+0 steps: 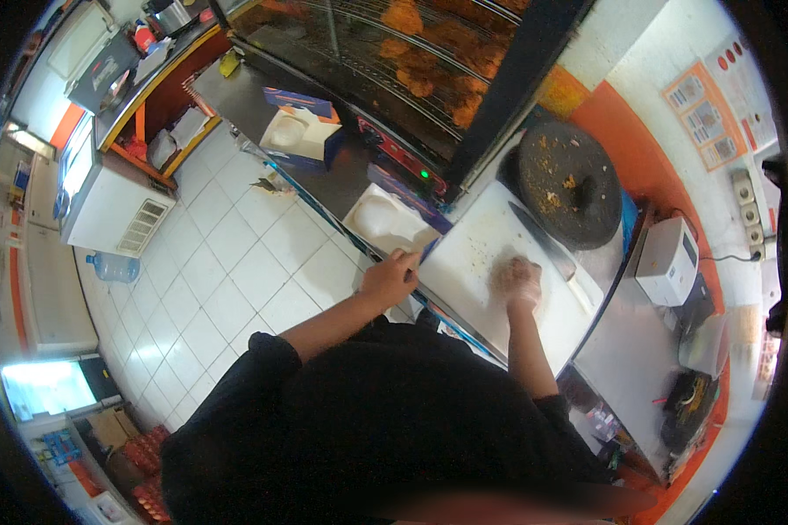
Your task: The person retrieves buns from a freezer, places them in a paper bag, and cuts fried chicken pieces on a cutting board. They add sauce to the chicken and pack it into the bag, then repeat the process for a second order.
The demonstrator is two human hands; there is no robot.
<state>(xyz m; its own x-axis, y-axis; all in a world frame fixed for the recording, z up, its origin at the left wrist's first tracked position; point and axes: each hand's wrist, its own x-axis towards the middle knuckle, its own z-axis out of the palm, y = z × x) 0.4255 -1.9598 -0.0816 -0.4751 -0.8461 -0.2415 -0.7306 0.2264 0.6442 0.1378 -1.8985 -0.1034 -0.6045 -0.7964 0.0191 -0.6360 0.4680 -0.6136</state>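
My right hand [523,282], in a clear plastic glove, is over the white cutting board [476,262], fingers curled downward; whether it holds something is hidden. Bare and bent at the fingers, my left hand [394,279] is at the near edge of an open cardboard box [394,220] with a white rounded mound inside. Another open box [299,134] with a similar mound stands farther left. A cleaver-like knife [542,239] with a pale handle lies on the board's right part. Beside it is a dark stone mortar [570,184] with food bits in it.
A glass display cabinet [394,72] holding fried food stands behind the boxes. To the right are a white device [668,262] and a steel counter [624,380]. Tiled floor [236,262] lies left of the counter, with a white chest freezer [115,203] and a water bottle [113,268].
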